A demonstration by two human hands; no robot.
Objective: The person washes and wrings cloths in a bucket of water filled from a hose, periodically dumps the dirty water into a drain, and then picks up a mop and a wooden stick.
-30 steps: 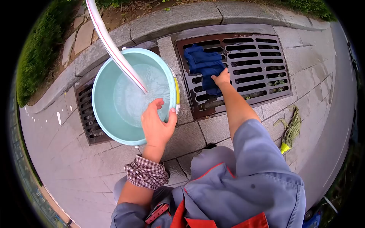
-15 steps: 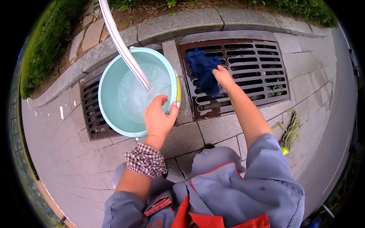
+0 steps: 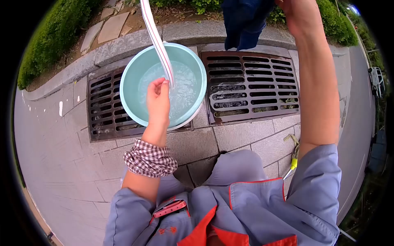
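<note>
My right hand point(image 3: 296, 18) is raised at the top of the view, closed on a dark blue cloth point(image 3: 246, 24). The cloth hangs to the hand's left, in front of the curb and shrubs, and its upper part is cut off. My left hand point(image 3: 157, 100), with a checked scrunchie point(image 3: 150, 159) on the wrist, is over the near side of a pale turquoise bucket point(image 3: 128, 100). Its fingers are curled in, close beside a white hose point(image 3: 158, 39) with red stripes; no grip around the hose shows. The hose's lower end reaches into the bubbling water point(image 3: 184, 82).
A metal drain grate point(image 3: 248, 96) lies right of the bucket, another grate point(image 3: 102, 108) partly under it. Behind runs a stone curb point(image 3: 201, 30) with shrubs point(image 3: 53, 45). A yellow-collared mop point(image 3: 294, 163) lies at the right, partly hidden by my arm.
My right hand has lifted the blue cloth off the grate, up and to the right. My left hand has left the bucket's right rim for the hose's side, its fingers curling in.
</note>
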